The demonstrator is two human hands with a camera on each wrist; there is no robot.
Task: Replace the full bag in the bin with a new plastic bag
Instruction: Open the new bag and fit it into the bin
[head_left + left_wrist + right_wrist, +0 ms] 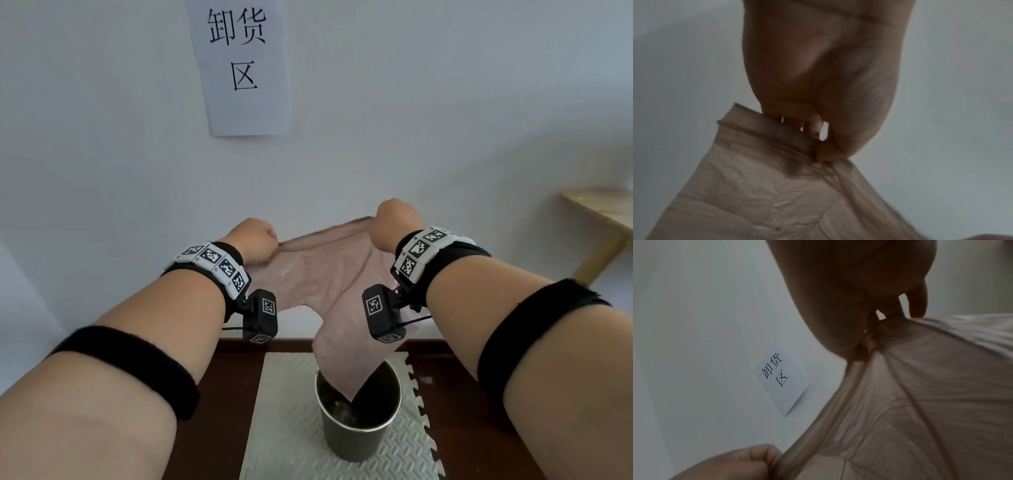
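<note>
A thin, translucent pinkish plastic bag [329,284] hangs stretched between both hands above a round dark bin [358,416]. The bag's lower corner dips inside the bin's rim. My left hand [257,241] is a fist that pinches the bag's top edge [789,131] at the left. My right hand [394,222], a little higher, grips the top edge at the right, where the film bunches [875,337] under the fingers. The left fist [740,462] also shows low in the right wrist view. The bin's inside looks dark, with something pale at the bottom.
The bin stands on a grey textured foam mat [284,411] over a dark brown floor [459,404]. A white wall with a paper sign [243,65] is close behind. A light wooden table [606,219] stands at the right edge.
</note>
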